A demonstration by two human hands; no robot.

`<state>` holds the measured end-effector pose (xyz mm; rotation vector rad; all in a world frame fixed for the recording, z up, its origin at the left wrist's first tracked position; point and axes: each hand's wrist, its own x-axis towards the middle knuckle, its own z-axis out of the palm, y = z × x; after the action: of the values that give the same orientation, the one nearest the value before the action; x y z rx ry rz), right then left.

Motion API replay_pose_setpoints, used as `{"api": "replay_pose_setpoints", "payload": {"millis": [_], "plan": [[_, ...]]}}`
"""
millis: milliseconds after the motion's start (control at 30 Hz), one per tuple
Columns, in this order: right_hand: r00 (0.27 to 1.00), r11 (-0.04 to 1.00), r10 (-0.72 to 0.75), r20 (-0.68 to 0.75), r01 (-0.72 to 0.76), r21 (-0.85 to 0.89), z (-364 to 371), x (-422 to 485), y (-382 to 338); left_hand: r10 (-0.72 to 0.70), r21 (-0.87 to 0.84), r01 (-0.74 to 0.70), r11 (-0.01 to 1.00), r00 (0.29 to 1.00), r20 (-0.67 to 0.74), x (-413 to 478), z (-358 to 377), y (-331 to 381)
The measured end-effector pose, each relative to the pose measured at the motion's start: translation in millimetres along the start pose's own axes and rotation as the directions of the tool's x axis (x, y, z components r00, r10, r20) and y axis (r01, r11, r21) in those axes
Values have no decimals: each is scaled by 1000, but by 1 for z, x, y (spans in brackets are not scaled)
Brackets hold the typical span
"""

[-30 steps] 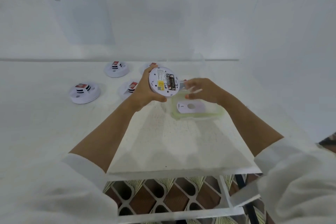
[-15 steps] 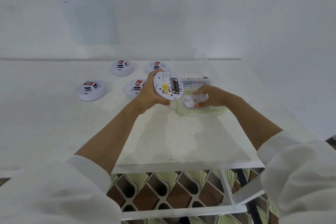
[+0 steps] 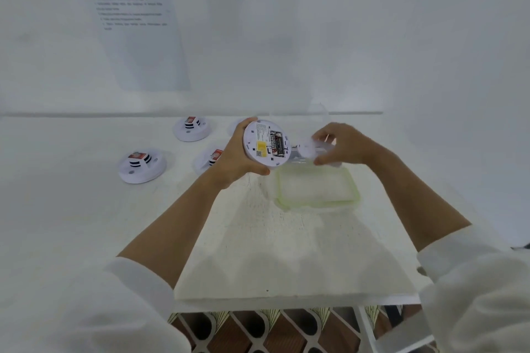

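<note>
Batteries (image 3: 276,143) and a yellow sticker (image 3: 260,145) show on the exposed back of the round white smoke detector (image 3: 253,135), gripped in the curled left hand (image 3: 235,157) above the white table (image 3: 258,238), while the right hand (image 3: 344,146) pinches a small white cover (image 3: 306,149) just beside it, with a printed sheet (image 3: 140,34) on the white wall behind.

The wall sheet (image 3: 140,37) has unreadable print; the held white cover (image 3: 306,149) is blurred.

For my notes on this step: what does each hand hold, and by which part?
The left hand grips the smoke detector by its rim; right hand pinches a small white cover by its edge.
</note>
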<state>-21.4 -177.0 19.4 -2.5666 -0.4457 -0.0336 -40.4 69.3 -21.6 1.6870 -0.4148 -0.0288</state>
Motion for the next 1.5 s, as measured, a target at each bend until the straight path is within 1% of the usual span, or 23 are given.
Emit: {"api": "replay_pose_setpoints", "payload": {"millis": [33,100,133,200,233,300,367,433,567,767,867,1033,1267,1400,1500], "plan": [[998,999,-24,-52,26,42,-5,4,-4,2,4,-2,1000,1000,2,4,1,0],[991,989,-89,-104,100,106,-6,12,-18,-10,-27,11,1000,1000,21,13,2,-1],[985,981,-126,-116,141,130,-4,16,-26,-16,-39,17,999,999,32,18,3,0],[977,968,-179,-116,196,159,3,25,-40,-14,4,13,1000,999,52,27,3,0],[973,965,-200,-112,215,152,7,29,-44,-6,48,3,999,998,66,32,4,0],[967,966,-233,-106,242,86,13,38,-49,4,69,-7,998,999,42,39,5,0],[960,964,-257,-109,262,39,15,45,-50,-2,16,2,1000,1000,13,43,7,1],[955,959,-275,-109,280,31,15,52,-46,10,-20,-10,1000,1000,8,47,7,2],[953,954,-291,-77,296,54,11,61,-40,34,-7,-34,999,999,8,57,5,4],[949,946,-313,26,309,93,1,79,-30,31,-2,-31,1000,999,8,70,2,4],[940,940,-337,63,331,84,-2,89,-26,39,9,-39,999,999,-2,76,3,4],[931,928,-364,16,362,85,1,99,-20,69,11,-68,998,997,-36,85,4,2],[937,912,-344,-55,347,217,12,115,-19,138,104,-122,987,977,-163,95,4,-1],[939,888,-340,-48,337,313,18,120,-23,182,138,-160,977,969,-166,96,-4,-6],[951,886,-309,-11,292,360,22,120,-28,181,152,-155,976,968,-176,95,-14,-8]]}}
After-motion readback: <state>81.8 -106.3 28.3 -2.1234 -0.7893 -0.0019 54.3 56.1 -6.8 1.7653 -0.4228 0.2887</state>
